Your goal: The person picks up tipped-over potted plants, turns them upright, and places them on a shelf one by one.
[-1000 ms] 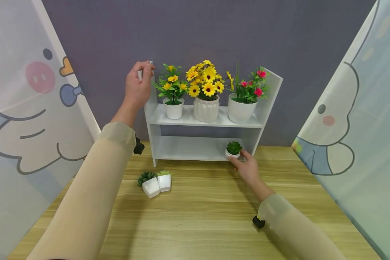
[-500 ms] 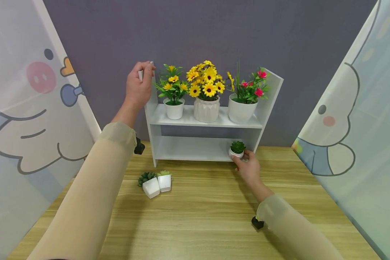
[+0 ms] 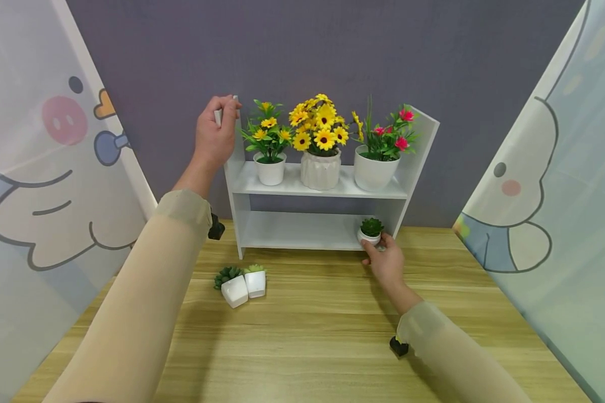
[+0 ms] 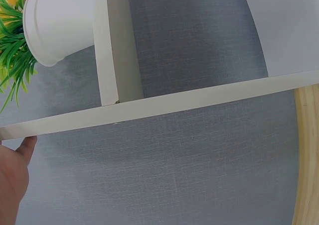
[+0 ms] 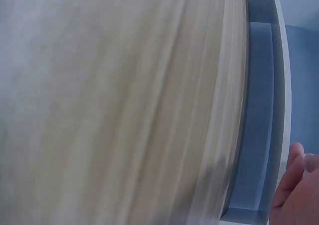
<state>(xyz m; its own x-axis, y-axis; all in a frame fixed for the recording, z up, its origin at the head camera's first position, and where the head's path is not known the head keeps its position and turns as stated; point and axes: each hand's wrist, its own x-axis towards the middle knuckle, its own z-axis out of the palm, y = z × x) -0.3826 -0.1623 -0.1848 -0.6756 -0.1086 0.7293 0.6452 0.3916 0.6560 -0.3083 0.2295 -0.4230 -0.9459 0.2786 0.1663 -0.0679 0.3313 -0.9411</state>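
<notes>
White two-tier board shelf [image 3: 302, 230], upright; upper tier [image 3: 292, 178] bearing three flowering plants [image 3: 321, 143] in white pots. Left hand [image 3: 215, 131], clamped on top of the left side panel [image 3: 239, 224]. Right hand [image 3: 387, 263], thumb and fingers pinching a small green rosette succulent in a round white pot [image 3: 370, 229], at the lower tier's right end.

Wrist views cropping hands [image 4: 11, 177] [image 5: 299, 195], succulent pot [image 3: 368, 237] seemingly part-hidden
</notes>
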